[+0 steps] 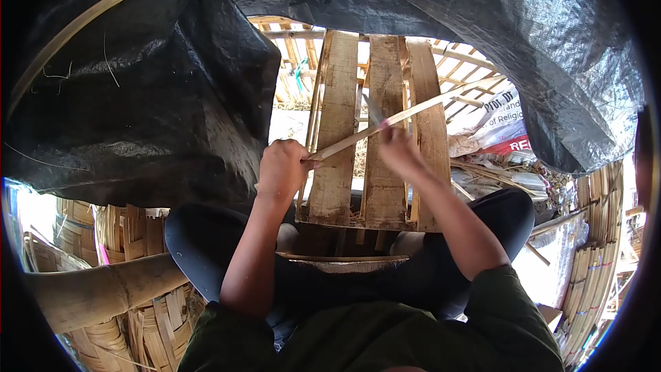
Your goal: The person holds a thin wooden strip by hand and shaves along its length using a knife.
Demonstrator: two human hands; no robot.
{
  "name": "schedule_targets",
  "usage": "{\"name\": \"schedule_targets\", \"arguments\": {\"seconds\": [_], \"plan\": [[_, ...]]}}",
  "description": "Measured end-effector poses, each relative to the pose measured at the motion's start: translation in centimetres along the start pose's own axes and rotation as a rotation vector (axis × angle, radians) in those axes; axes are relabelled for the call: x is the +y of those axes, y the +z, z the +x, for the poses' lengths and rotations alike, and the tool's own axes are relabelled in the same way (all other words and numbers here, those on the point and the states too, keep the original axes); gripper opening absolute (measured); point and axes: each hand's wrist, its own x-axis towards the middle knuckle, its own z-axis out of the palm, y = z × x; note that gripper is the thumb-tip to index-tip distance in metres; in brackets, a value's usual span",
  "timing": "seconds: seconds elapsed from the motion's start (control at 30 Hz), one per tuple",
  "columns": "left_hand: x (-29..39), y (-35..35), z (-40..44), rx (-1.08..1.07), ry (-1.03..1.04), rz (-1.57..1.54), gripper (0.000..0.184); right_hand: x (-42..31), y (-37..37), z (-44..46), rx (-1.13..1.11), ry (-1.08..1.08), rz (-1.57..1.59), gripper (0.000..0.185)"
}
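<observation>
A long, pale bamboo strip (434,101) slants from lower left to upper right over a slatted wooden bench (335,96). Wrapped round its lower end is my left hand (283,169), closed, just left of the bench. My right hand (401,153) is closed on a knife whose narrow grey blade (372,109) points up and away, crossing the strip near its middle. The knife's handle is mostly hidden in my fingers. Whether the blade cuts into the strip or only rests against it, I cannot tell.
Black plastic sheeting (138,124) hangs at left and overhead. A thick bamboo pole (103,293) lies at lower left beside woven bamboo (148,327). To the right are a printed sack (499,124), loose strips and a bundle of bamboo strips (589,296). My knees flank the bench.
</observation>
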Motion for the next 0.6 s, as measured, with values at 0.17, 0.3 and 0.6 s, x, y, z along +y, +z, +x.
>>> {"name": "schedule_targets", "arguments": {"seconds": [0.17,0.3,0.6], "plan": [[0.0,0.1,0.0,0.044,0.013,0.003,0.026,-0.9,1.8,-2.0,-0.248,0.002,0.052,0.046],[0.4,-0.2,-0.2,0.007,-0.025,-0.003,0.026,-0.8,0.8,-2.0,0.064,0.068,0.194,0.049],[0.3,-0.4,-0.3,0.038,0.018,-0.003,0.024,0.2,3.4,-3.2,0.031,-0.06,0.2,0.039]]}}
